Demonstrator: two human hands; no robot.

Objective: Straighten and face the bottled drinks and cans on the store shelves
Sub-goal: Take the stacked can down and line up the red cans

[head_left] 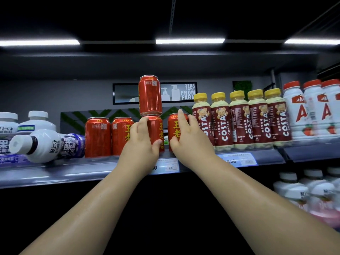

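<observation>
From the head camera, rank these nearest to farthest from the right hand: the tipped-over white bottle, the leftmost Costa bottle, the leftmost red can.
1. Leftmost Costa bottle, just right of the right hand, which grips the rightmost red can.
2. Leftmost red can, leftward, past the left hand gripping the lower stacked can.
3. Tipped-over white bottle, lying far left on the shelf.
</observation>
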